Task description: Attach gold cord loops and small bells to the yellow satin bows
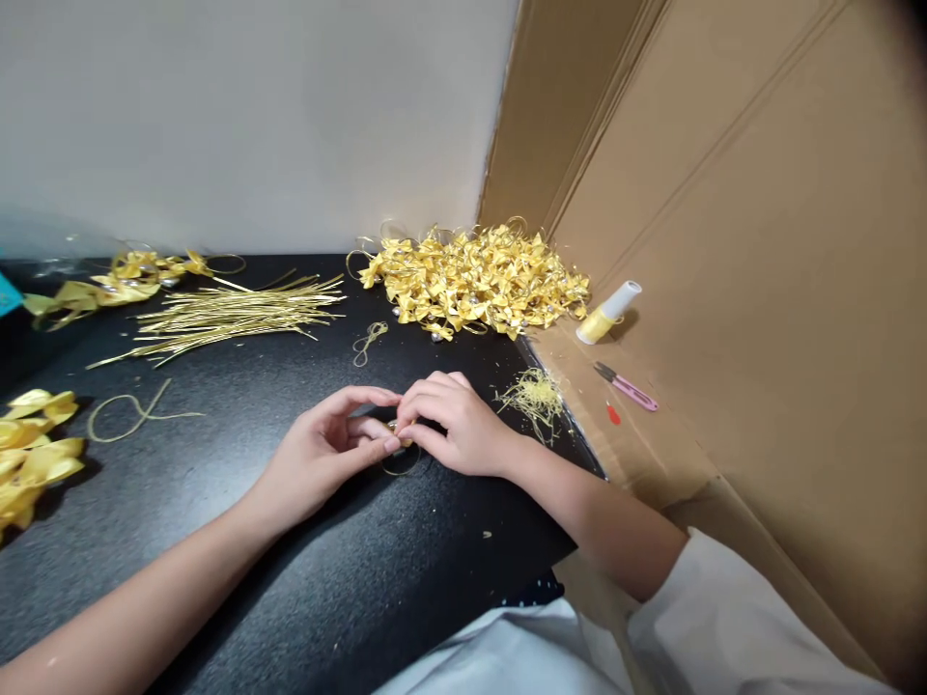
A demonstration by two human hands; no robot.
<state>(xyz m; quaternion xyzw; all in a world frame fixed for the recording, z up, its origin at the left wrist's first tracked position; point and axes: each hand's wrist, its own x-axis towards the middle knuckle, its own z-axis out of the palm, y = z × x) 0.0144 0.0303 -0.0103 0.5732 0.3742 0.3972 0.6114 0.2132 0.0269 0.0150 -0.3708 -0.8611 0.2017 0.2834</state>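
Close together over the black table, my left hand [327,439] and my right hand [460,425] pinch a small yellow ribbon bow [406,443]. Fingers cover most of it; something shiny shows at its top edge. A thin gold cord loop [402,472] hangs below my fingertips. Just beyond the hands lies a twisted piece of gold cord [370,344]. Further back is a big heap of yellow ribbon bows [470,280] with silver bells and cord loops.
Cut gold cords [238,319] lie in a bundle at back left, near more bows [137,275]. Yellow ribbon bows [36,454] sit at far left beside a loose cord [137,413]. At right are thread scraps [536,396], a thread spool [608,313], pink-handled snips [630,388] and cardboard [760,290].
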